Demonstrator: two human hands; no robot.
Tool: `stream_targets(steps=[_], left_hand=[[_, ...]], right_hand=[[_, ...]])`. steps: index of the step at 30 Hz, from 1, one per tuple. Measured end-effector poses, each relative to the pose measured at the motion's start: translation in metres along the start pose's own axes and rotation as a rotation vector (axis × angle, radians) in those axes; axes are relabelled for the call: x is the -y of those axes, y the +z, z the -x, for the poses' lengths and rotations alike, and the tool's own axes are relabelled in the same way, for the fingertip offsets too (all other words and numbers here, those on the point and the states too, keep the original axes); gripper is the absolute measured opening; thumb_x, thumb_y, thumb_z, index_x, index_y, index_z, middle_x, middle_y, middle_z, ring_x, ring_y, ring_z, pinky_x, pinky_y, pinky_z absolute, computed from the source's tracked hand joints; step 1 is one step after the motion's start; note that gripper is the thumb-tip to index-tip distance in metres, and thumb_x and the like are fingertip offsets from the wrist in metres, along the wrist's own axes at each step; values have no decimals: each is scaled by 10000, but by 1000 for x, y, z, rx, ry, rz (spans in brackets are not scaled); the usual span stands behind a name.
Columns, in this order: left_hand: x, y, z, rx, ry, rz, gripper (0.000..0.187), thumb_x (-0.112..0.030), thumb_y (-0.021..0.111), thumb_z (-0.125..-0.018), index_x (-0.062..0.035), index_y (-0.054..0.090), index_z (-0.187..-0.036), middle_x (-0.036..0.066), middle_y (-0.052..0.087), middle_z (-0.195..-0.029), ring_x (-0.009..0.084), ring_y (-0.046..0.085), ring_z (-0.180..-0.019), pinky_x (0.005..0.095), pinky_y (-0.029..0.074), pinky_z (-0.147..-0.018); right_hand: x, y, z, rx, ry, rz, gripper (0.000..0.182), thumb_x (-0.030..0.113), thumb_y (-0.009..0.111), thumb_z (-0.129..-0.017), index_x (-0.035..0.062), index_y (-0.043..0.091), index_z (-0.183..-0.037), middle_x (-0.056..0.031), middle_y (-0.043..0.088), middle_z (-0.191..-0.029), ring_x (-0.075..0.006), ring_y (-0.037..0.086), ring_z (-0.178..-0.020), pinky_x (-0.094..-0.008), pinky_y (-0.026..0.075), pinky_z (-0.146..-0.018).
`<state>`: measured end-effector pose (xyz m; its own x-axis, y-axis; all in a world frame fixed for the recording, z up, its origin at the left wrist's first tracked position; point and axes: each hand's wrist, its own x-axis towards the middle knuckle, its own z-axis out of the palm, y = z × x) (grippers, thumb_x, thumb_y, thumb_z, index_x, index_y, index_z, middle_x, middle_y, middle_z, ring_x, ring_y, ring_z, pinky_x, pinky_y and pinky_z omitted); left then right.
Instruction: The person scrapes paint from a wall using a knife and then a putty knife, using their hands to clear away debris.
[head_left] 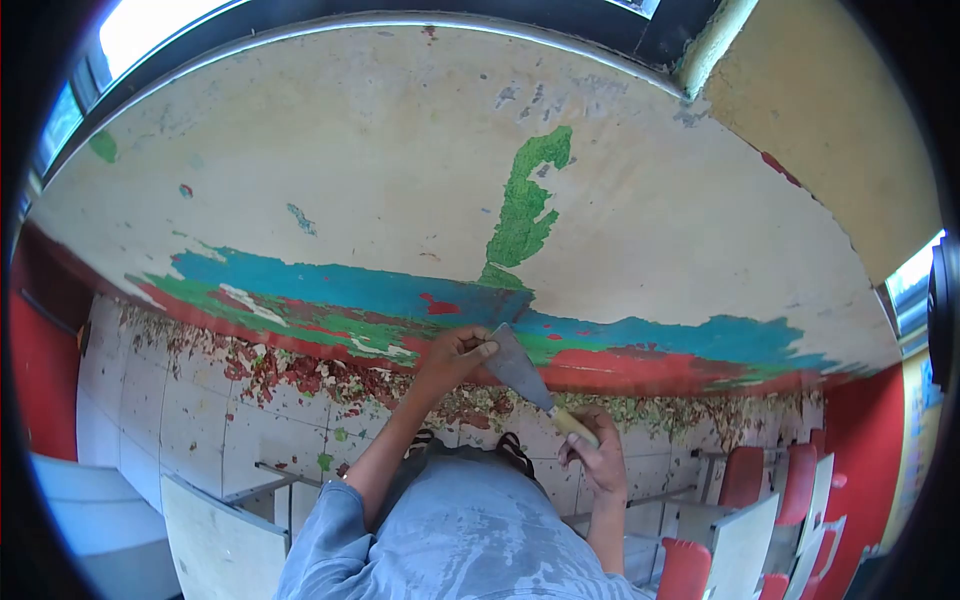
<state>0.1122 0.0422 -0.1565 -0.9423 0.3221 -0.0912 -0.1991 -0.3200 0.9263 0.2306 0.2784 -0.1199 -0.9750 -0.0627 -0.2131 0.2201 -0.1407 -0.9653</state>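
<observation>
My right hand (595, 450) is closed around the pale handle (572, 425) of a paint scraper. The scraper's broad grey metal blade (518, 368) points up and left, its tip over the lower painted part of the wall. At the blade's left edge is my left hand (456, 358), thumb and index finger pinched together. Whether those fingers grip the blade or a small flake is too small to tell. The wall (380, 190) in front is mostly bare cream, with a ragged blue band (370, 290), green and red layers below, and a green patch (522, 210) above.
Paint flakes (290, 380) litter the white tiled floor (190, 425) along the wall's foot. Chairs with red parts (742, 476) and pale boards stand at the lower right. Another pale panel (222, 530) with a metal frame is at the lower left. Windows edge the top.
</observation>
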Motion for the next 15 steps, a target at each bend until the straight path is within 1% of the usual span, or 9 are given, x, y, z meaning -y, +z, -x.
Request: stream_targets(steps=[1,3,4,7,9,10,12,13,15], left_hand=[[-2,7,-3,-3,56,-67,123,-131,572,-843,-25,569,-904,19,594,-815,61,581,-720,178,473,-515],[-15,23,-6,-11,50,-133,128,-124,576,-841,-21,574,-917,26,596,-819,69,583,-722,197,483,-563],[-21,31,-7,-15,45,-164,131,-121,578,-840,-20,576,-923,29,597,-821,73,583,-723,206,488,-587],[-25,53,-16,-65,189,-231,146,-93,583,-821,-1,587,-935,18,612,-840,67,552,-759,244,445,-709],[-31,74,-17,-251,375,-408,205,-81,611,-777,-15,584,-969,46,605,-897,115,558,-828,270,444,-737],[-34,84,-17,-345,470,-497,241,-75,625,-755,-22,583,-985,59,601,-925,139,562,-862,283,444,-751],[-36,98,-15,-591,740,-852,327,-69,653,-692,-42,581,-1010,84,562,-1019,206,530,-957,326,437,-799],[-37,104,-14,-715,868,-1033,372,-67,667,-661,-52,580,-1022,97,543,-1067,239,513,-1005,347,434,-822],[-39,118,-12,-712,924,-1162,431,-65,679,-618,-67,578,-1037,95,506,-1129,281,473,-1055,381,418,-859]], right_hand=[[4,-5,-1,85,39,-28,371,88,522,-805,28,398,-1149,-148,537,-897,-162,536,-528,-249,424,-415],[11,-17,-7,255,115,-79,422,121,516,-817,33,379,-1207,-148,534,-906,-139,496,-505,-228,383,-404],[11,-23,-11,295,117,-117,436,129,510,-823,39,369,-1226,-143,531,-899,-130,480,-500,-221,367,-401],[11,-34,-21,374,136,-205,462,142,493,-839,51,347,-1267,-126,520,-873,-114,445,-491,-207,333,-396],[19,-39,-27,377,151,-214,458,136,484,-845,53,344,-1273,-112,511,-847,-112,442,-493,-206,331,-397],[23,-41,-30,396,108,-239,446,131,467,-859,52,342,-1279,-100,509,-851,-104,443,-514,-201,338,-412],[35,-42,-37,440,22,-286,422,121,434,-887,50,336,-1291,-76,506,-857,-87,445,-556,-192,353,-442],[42,-42,-41,418,2,-259,413,128,433,-890,49,343,-1286,-70,507,-847,-85,444,-551,-192,353,-441],[56,-40,-49,367,-40,-206,396,141,431,-897,46,357,-1274,-59,508,-828,-80,443,-541,-191,352,-440]])
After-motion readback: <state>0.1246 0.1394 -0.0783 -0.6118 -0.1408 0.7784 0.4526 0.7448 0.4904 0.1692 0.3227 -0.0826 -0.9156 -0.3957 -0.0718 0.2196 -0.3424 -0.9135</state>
